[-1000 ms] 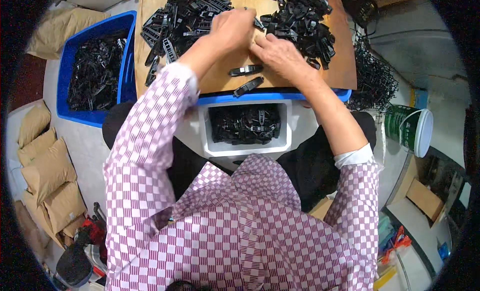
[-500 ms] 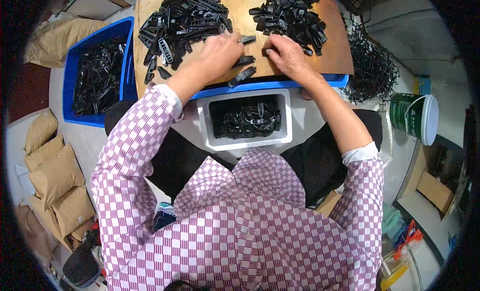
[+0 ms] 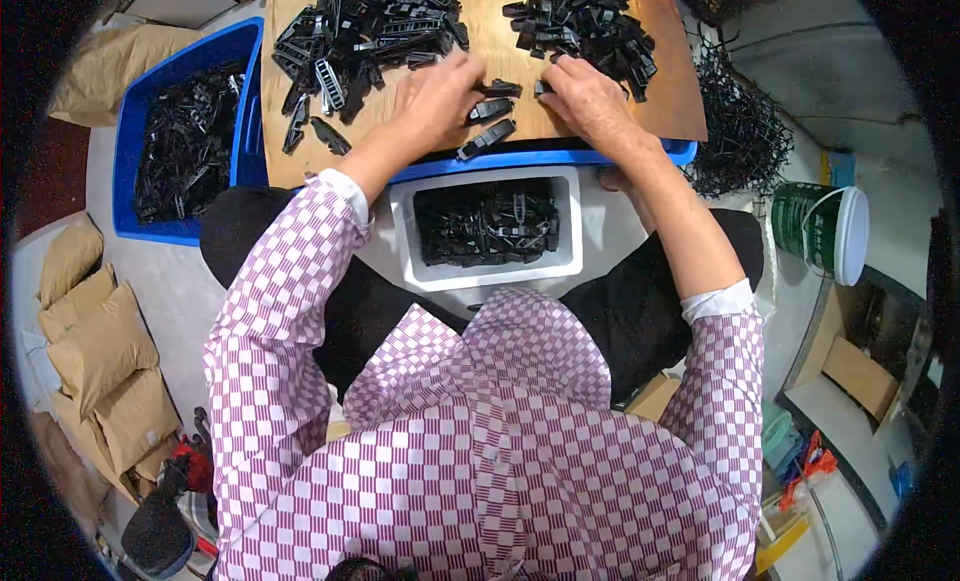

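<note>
My left hand (image 3: 438, 99) rests low over the wooden board with its fingers curled. Its fingertips close on the left end of a narrow black plastic part (image 3: 501, 87). Just below, two more black plastic parts, an upper one (image 3: 489, 111) and a lower one (image 3: 487, 140), lie in a row near the board's front edge. My right hand (image 3: 592, 103) is across from it, thumb and fingers pinched on a small black piece (image 3: 541, 87), mostly hidden by the fingers. Beyond the hands are a left heap of ladder-like black parts (image 3: 385, 26) and a right heap of chunkier ones (image 3: 580, 31).
Under the board's front edge stands a white foam box (image 3: 403, 231) holding black parts. A blue bin (image 3: 180, 76) of similar parts is at left. Black tangled strips (image 3: 740, 121) hang at right, beside a green bucket (image 3: 800, 226). Brown packages (image 3: 105, 341) are stacked at lower left.
The narrow part at my left fingertips has come nearer to the two parts below it. My right hand has shifted slightly, and a black piece now shows at its fingertips. The view has shifted slightly.
</note>
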`<state>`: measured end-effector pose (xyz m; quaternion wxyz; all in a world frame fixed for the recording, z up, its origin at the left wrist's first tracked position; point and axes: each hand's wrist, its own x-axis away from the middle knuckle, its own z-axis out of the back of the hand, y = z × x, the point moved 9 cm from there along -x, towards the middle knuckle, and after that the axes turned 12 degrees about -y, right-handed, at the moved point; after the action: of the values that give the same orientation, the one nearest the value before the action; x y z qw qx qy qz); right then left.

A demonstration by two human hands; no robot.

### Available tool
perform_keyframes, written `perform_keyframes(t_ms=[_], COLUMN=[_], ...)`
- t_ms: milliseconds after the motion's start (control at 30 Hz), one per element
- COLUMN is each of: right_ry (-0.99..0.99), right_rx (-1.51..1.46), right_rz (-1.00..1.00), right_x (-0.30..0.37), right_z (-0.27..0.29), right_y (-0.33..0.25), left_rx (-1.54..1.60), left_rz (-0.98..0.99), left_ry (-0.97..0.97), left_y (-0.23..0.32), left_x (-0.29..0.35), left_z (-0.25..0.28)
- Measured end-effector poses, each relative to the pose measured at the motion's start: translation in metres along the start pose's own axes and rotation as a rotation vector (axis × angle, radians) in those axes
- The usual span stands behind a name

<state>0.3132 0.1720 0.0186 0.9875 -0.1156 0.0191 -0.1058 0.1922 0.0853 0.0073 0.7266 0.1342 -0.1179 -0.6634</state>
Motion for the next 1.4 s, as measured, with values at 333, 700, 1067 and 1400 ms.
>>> perform_keyframes(t_ms=[333, 700, 1067, 1400], right_ry=[0.020, -0.206, -0.276, -0.210], right_rx=[-0.043, -0.072, -0.127, -0.138], right_rz=[0.004, 0.006, 0.041, 0.085], right_x=[-0.013, -0.023, -0.021, -0.026], right_z=[0.015, 0.002, 0.007, -0.002], right_y=[-0.004, -0.012, -0.015, -0.020], left_rx=[-0.160, 0.148, 0.224, 0.227], left_rz=[-0.324, -0.046, -0.040, -0.062], left_ry=[0.102, 0.007, -0.016, -0.010], left_y=[0.031, 0.000, 0.002, 0.003], left_x=[0.018, 0.010, 0.011, 0.011], left_z=[0.009, 0.007, 0.004, 0.005])
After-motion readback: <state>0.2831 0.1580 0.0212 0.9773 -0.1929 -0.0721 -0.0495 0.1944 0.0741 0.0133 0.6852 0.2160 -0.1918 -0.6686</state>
